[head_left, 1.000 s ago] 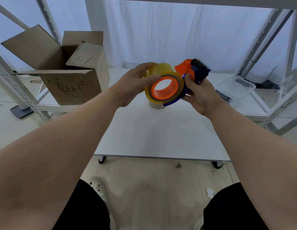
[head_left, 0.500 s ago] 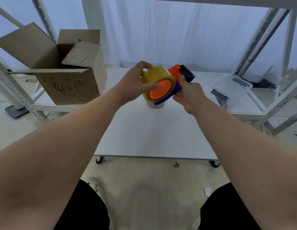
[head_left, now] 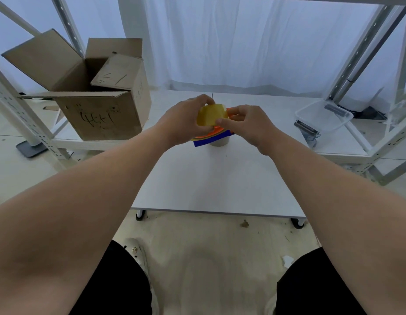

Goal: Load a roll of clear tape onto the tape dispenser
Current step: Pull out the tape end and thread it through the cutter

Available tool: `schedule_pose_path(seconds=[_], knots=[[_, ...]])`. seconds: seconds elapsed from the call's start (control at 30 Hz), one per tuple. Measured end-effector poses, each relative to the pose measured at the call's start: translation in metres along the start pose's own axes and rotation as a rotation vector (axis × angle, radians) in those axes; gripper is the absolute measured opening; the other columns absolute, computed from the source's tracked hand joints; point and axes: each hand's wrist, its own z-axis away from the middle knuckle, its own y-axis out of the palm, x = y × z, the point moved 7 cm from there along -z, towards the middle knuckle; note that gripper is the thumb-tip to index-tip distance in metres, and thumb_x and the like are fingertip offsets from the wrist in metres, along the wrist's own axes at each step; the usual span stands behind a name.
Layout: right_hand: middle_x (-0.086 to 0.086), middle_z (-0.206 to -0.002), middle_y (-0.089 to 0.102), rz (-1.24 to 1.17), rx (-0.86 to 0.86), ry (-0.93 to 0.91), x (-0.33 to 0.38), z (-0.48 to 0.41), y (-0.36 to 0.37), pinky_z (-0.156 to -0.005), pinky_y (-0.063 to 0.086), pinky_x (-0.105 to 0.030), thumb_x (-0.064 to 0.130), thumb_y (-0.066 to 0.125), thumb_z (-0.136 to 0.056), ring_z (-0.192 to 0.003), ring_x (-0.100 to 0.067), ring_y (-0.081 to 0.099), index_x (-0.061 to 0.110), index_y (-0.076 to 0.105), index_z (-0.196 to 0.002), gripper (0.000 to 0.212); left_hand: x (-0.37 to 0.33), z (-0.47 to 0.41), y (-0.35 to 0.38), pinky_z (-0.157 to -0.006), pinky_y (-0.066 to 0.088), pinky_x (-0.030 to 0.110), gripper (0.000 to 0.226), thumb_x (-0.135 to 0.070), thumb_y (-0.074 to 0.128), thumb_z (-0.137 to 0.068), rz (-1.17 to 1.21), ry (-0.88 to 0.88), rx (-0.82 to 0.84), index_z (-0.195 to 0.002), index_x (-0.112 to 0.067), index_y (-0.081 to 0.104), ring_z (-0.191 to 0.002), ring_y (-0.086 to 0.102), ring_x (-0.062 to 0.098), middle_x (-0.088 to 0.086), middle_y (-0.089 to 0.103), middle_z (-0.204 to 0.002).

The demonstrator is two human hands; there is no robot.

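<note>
left hand (head_left: 181, 123) grips roll (head_left: 210, 115) | right hand (head_left: 247, 123) pinches roll's near edge | roll above dispenser (head_left: 211, 138), over table (head_left: 209, 178) centre | advice: likely keep roll steady, find tape end

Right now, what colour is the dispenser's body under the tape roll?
Blue with orange, seen in the head view: tape dispenser below the tape roll.

Tape dispenser (head_left: 212, 137) mostly hidden behind hands; second roll (head_left: 219, 142) half hidden.

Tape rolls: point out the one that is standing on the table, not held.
The pale roll of tape standing on the white table; the yellowish clear tape roll is held above it by both hands.
</note>
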Motion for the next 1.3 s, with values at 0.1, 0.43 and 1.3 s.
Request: schedule_pose_path(seconds=[0.1, 0.43, 1.3], knots=[[-0.009, -0.118, 0.066, -0.013, 0.021, -0.001, -0.002, 0.001, -0.001, -0.095, 0.052, -0.036, 0.035, 0.07, -0.083, -0.107, -0.022, 0.063, 0.006, 0.057, -0.127, 0.054, -0.003, 0.002, 0.001, -0.075, 0.039, 0.027, 0.064, -0.037, 0.071, -0.08, -0.02, 0.012, 0.016, -0.134, -0.024, 0.04, -0.102, 0.047, 0.014, 0.002, 0.054, -0.13], [-0.017, -0.088, 0.072, 0.119, 0.014, -0.07, 0.005, -0.002, -0.002, -0.083, 0.056, -0.051, 0.028, 0.068, -0.075, -0.087, -0.028, 0.069, 0.002, 0.071, -0.093, 0.032, -0.013, 0.001, 0.004, -0.077, 0.039, 0.028, 0.061, -0.04, 0.068, -0.081, -0.117, 0.037, 0.039, -0.134, -0.024, 0.042, -0.111, 0.053, 0.02, 0.0, 0.056, -0.129], [-0.018, -0.095, 0.069, 0.294, -0.136, -0.184, 0.015, 0.003, -0.009, -0.072, 0.055, -0.031, 0.006, 0.048, -0.088, -0.082, -0.025, 0.063, -0.001, 0.071, -0.102, 0.028, -0.012, -0.001, 0.005, -0.077, 0.038, 0.028, 0.064, -0.045, 0.067, -0.08, -0.161, 0.038, 0.061, -0.135, -0.027, 0.041, -0.113, 0.052, 0.02, -0.002, 0.056, -0.13]])
